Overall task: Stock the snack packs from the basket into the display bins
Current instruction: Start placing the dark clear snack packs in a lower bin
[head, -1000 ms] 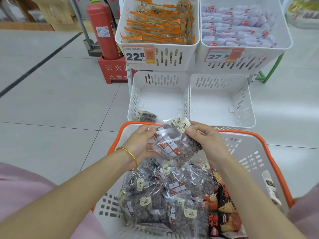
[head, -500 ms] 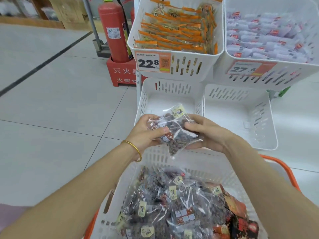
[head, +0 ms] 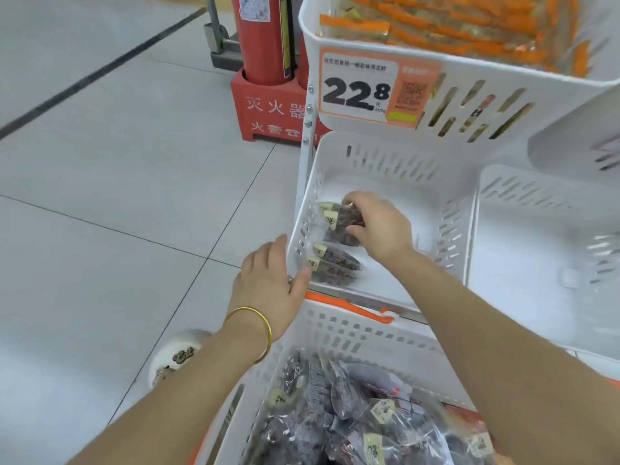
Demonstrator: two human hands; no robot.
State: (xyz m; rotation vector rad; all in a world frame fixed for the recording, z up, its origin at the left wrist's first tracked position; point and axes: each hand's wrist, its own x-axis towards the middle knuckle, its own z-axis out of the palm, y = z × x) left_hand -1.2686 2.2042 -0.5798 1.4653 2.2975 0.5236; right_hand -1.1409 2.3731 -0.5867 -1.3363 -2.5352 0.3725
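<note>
Floor [head: 100,203] is laid in large light grey tiles, divided by thin dark grout lines [head: 110,229]. A dark stripe [head: 84,80] is run diagonally across the upper left of the frame. Soft, even light is reflected off the tiles as a dull sheen. A red fire extinguisher [head: 265,38] is stood at top centre, cut off by the frame edge; a white label [head: 255,6] is stuck near its top and a black hose [head: 288,38] is hung down its right side. It is seated in a red stand [head: 268,112] marked with white Chinese characters. A grey metal base [head: 219,41] is seen just left of the extinguisher. A white upright post [head: 307,156] with screws is seen just right of the stand.
</note>
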